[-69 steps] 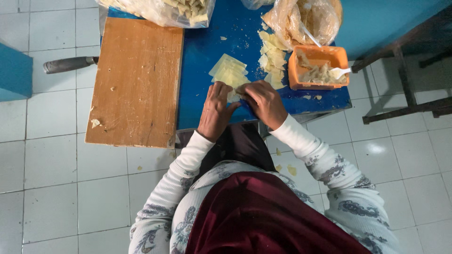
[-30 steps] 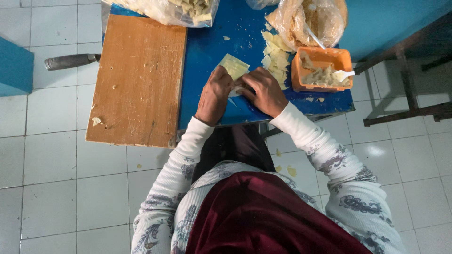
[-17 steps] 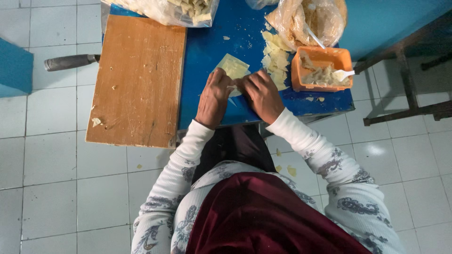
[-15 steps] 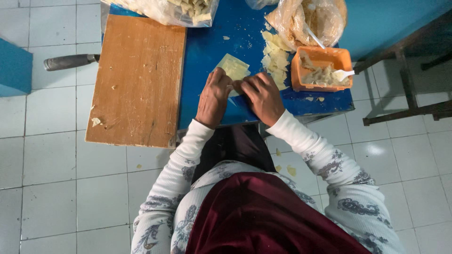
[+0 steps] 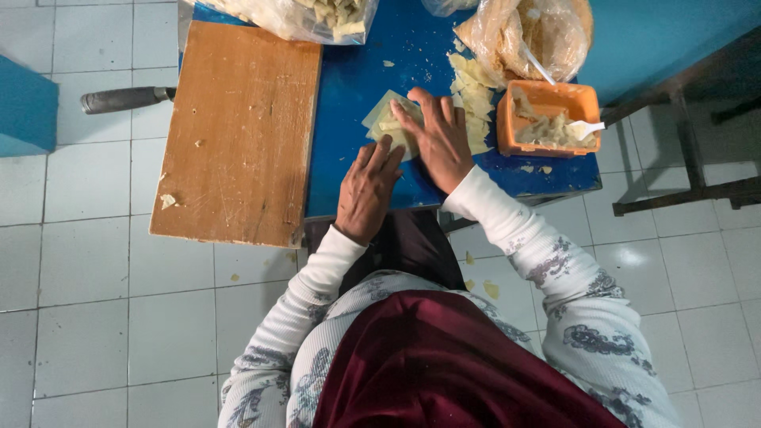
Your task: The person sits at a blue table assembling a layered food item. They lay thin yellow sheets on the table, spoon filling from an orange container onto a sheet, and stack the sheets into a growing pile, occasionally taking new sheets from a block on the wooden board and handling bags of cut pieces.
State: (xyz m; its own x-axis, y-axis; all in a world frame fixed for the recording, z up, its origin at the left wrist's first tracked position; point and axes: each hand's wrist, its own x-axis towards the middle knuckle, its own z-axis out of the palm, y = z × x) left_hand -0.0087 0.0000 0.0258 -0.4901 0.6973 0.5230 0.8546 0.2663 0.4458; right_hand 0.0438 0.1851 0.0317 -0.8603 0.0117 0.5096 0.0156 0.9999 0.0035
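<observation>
Dough sheets (image 5: 386,120), pale and square, lie on the blue worktop (image 5: 357,71). Right hand (image 5: 440,143) presses flat, fingers spread, upon them; left hand (image 5: 369,190) at its seven o'clock touches their edge, fingers together. Orange tub (image 5: 547,119) sits at three o'clock.

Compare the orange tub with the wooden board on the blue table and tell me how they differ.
The orange tub is a small, deep plastic container; the wooden board is large, flat and brown.
The tub holds pale filling and a white spoon; the board carries only a few crumbs.
The tub sits right of the right hand; the board lies left of the left hand and overhangs the table's near edge.
Both rest on the blue table.
</observation>
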